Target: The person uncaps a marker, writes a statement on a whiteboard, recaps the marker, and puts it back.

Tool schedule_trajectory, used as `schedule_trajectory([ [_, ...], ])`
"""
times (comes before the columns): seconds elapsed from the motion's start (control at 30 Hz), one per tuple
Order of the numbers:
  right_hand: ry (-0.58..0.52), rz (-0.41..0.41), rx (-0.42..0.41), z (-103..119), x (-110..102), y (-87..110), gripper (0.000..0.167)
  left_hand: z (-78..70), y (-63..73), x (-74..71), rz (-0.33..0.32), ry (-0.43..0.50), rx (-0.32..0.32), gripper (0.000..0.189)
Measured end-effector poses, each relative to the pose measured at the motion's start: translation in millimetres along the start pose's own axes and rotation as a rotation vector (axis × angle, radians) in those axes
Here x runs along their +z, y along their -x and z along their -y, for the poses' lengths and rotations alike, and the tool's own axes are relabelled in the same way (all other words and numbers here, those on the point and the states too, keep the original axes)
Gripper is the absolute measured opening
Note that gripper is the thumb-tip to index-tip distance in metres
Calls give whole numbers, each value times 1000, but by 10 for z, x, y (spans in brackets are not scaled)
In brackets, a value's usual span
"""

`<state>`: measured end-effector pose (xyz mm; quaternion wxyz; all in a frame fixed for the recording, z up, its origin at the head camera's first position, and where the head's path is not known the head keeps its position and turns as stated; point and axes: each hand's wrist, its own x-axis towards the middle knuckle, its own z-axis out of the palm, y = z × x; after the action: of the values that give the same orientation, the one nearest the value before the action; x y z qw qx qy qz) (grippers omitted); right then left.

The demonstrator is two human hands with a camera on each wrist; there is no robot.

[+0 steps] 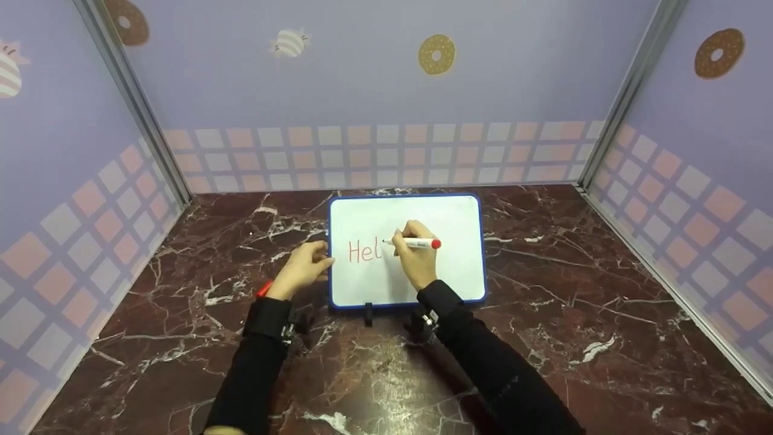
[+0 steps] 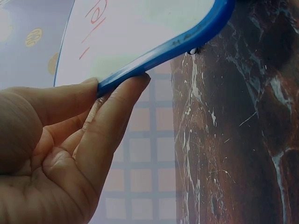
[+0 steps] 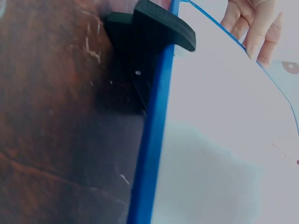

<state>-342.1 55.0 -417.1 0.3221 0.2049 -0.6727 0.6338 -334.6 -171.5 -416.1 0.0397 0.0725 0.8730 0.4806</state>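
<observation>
Right, starting at the left: the left hand (image 1: pixel 300 267) pinches the whiteboard (image 1: pixel 377 283) by its blue rim, thumb in front, other fingers tucked behind. Just inward of those fingers, red lettering (image 1: pixel 364 250) reads "Hel". Below and right of them, a black bracket (image 1: pixel 368 314) hooks over the board's lower edge. And over to the right hand (image 1: pixel 418 257), fingers drawn in tight round a white marker (image 1: pixel 416 243) with a red end, tip right beside the top of the "l"; whether it touches the board, I cannot tell!

Now the dangers. Should the left pinch slacken while the marker presses, the board could tilt or skid, and the stroke would wobble. Over on the right, a hand drifting leftward could drag across those letters and smear them.

Beneath both sets of fingers spreads a dark red, white-veined counter (image 1: pixel 555 338). Beyond them, metal posts (image 1: pixel 631 90) mark the corners left and right, and between stands a lilac wall (image 1: pixel 362 90) with pink and white squares below, a printed doughnut (image 1: pixel 447 57) above.
</observation>
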Motion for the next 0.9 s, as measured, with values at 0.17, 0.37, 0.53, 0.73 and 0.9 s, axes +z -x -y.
schedule_trajectory([
  [0.17,41,-24,-1,-200,-2,-32,27,5,1,1,2,-12,-1,45],
  [0.37,52,-26,11,-29,-14,-31,24,-14,7,-2,6,5,12,47],
  [0.53,48,-15,-1,98,-34,-25,23,-20,9,-1,8,8,13,45],
  [0.73,68,-5,-17,89,-44,-10,24,-12,-4,7,8,12,19,41],
  [0.9,83,11,-31,77,-58,32,27,-5,-6,11,3,17,18,41],
])
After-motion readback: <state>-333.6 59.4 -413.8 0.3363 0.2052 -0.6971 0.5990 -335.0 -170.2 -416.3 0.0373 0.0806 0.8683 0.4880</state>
